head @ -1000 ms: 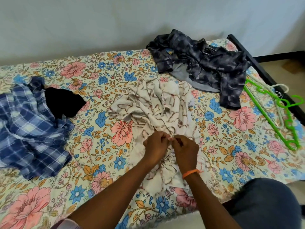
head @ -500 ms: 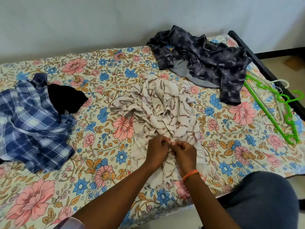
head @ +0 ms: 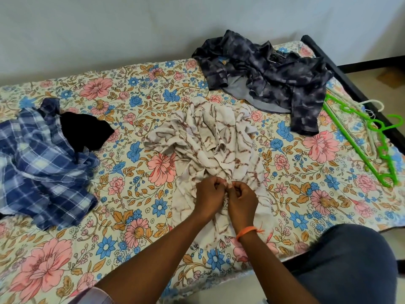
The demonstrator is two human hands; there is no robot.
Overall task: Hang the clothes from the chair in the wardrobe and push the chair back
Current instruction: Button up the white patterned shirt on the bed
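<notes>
A crumpled cream shirt with brown streaks (head: 210,137) lies in the middle of the bed. My left hand (head: 209,197) and my right hand (head: 242,201) sit side by side on its near part, both pinching the fabric between fingers and thumb. An orange band circles my right wrist. A blue plaid shirt (head: 41,165) with a black garment (head: 84,132) on it is heaped at the left. At the far right of the bed a dark grey patterned shirt (head: 274,77) is bunched up. Green hangers (head: 377,141) and a white hanger (head: 372,104) rest near the right edge.
The bed carries a floral sheet (head: 122,216) and stands against a pale wall. Its dark frame (head: 350,84) runs along the right side, with floor beyond. My knee in dark trousers (head: 350,264) is at the lower right, beside the bed's near edge.
Both hands have stayed together on the cream shirt, fingers working at the same spot. The view has shifted slightly; the clothes on the bed have not moved.
</notes>
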